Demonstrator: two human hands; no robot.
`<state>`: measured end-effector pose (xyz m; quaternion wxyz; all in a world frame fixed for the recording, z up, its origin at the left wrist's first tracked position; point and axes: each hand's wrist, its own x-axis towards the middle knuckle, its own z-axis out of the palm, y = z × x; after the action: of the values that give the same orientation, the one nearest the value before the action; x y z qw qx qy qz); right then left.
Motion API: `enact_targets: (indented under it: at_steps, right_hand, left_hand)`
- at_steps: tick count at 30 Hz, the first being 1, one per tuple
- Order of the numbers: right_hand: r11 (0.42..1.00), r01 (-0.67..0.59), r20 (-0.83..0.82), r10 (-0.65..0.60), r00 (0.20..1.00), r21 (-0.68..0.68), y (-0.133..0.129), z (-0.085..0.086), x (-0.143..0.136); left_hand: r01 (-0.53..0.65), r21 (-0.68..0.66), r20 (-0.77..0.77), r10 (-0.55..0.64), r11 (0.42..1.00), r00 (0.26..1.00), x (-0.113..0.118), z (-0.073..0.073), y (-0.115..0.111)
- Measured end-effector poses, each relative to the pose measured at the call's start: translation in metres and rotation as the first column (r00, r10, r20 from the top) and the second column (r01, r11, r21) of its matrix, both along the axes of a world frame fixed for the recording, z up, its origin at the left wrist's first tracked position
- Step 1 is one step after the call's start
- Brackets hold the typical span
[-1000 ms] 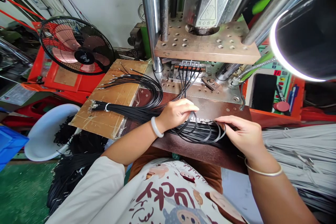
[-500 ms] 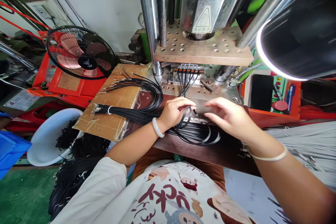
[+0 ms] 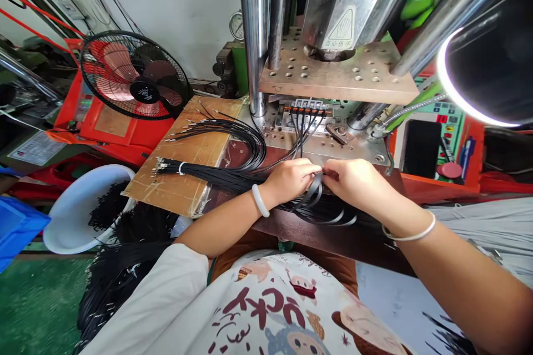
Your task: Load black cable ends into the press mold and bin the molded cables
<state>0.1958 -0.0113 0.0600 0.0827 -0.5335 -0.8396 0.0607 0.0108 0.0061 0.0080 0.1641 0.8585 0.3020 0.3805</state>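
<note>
My left hand is closed in a pinch on a black cable, which loops down below the fingers. Meeting it fingertip to fingertip, my right hand is also pinched at the cable's end; the tip itself is hidden. Under and left of my hands lies a bundle of black cables, bound by a white tie near its metal-tipped ends. Behind my hands, several cables run into a metal fixture on the press bed.
The press plate hangs above the fixture between steel columns. At left are a fan, a cardboard sheet and a white tub. A ring lamp and a phone are at right.
My right hand has moved left to my left hand, and its spread fingers have closed on the cable end. The camera view has shifted slightly.
</note>
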Motion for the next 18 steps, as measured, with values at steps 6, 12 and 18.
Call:
enact_targets:
  at_steps: [6,12,18]
  right_hand:
    - [0.998,-0.049,-0.267,0.038,0.963,-0.037,0.002,0.002,0.008]
    - [0.988,-0.014,-0.48,-0.062,0.875,-0.154,-0.007,-0.012,0.007]
    - [0.979,-0.115,-0.439,0.028,0.898,-0.171,-0.011,-0.008,0.003]
  left_hand:
    - [0.049,-0.002,0.024,-0.049,0.999,0.998,-0.001,0.0,0.002]
    - [-0.02,-0.089,-0.223,0.0,0.996,0.975,0.003,0.006,-0.005]
    - [-0.132,0.061,-0.379,0.145,0.989,0.914,0.004,0.017,-0.014]
